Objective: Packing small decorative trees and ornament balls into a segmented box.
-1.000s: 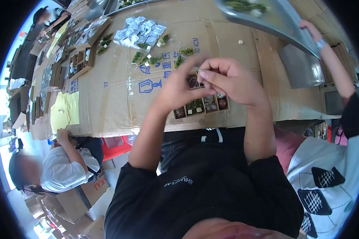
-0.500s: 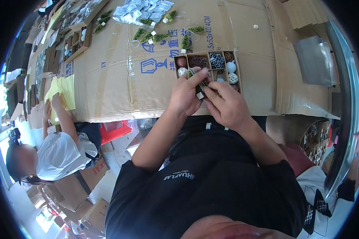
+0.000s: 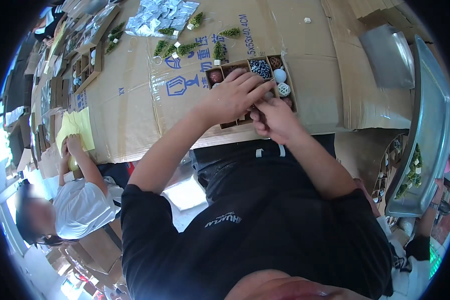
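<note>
A divided cardboard box (image 3: 229, 125) lies in front of me under both hands. My left hand (image 3: 231, 98) reaches over it from the left, fingers stretched across the compartments. Beside it, my right hand (image 3: 279, 118) has curled fingers meeting the left fingertips; what they hold, if anything, is hidden. Around my fingers show a dark red ball (image 3: 215, 76), a white-tipped pinecone (image 3: 259, 68), a brown woven ball (image 3: 275, 62), a smooth pale ball (image 3: 280, 75) and a white woven ball (image 3: 283, 89). The box's middle is covered by my hands.
Several small green bottle-brush trees (image 3: 187, 48) lie beyond the box, near a pile of silvery packets (image 3: 160, 17). At right are a clear plastic sheet (image 3: 389, 57) and a metal tray (image 3: 432, 107) with trees. A co-worker (image 3: 82, 205) handles yellow paper (image 3: 77, 125) at left.
The little white-based tree between my hands has gone out of sight. My left hand has turned palm down and spread over the box. At right the metal tray has tilted, showing trees.
</note>
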The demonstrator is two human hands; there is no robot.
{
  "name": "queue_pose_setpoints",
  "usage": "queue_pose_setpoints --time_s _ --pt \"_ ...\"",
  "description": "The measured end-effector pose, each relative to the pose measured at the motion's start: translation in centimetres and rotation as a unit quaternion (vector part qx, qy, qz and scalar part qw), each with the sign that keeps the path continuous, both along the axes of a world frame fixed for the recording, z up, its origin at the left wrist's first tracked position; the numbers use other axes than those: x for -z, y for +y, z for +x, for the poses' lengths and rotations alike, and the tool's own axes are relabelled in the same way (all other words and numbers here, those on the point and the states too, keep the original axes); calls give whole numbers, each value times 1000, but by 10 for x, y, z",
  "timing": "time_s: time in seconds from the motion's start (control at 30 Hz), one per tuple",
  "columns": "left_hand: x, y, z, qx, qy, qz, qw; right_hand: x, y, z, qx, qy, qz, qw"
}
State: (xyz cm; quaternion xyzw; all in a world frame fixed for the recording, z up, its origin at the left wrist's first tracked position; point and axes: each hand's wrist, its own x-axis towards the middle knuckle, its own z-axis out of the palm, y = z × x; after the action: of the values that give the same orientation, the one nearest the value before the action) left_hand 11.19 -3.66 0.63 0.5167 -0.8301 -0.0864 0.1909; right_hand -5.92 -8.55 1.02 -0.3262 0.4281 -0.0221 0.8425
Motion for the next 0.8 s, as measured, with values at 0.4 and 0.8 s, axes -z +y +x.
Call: queue_pose_setpoints --time_s 0.4,0.8 --pt "14 38 3 55 -27 87 994 12 6 -17 -94 18 1 995" --pt "17 47 -24 -117 -105 127 979 -48 -75 -59 -71 149 -495 853"
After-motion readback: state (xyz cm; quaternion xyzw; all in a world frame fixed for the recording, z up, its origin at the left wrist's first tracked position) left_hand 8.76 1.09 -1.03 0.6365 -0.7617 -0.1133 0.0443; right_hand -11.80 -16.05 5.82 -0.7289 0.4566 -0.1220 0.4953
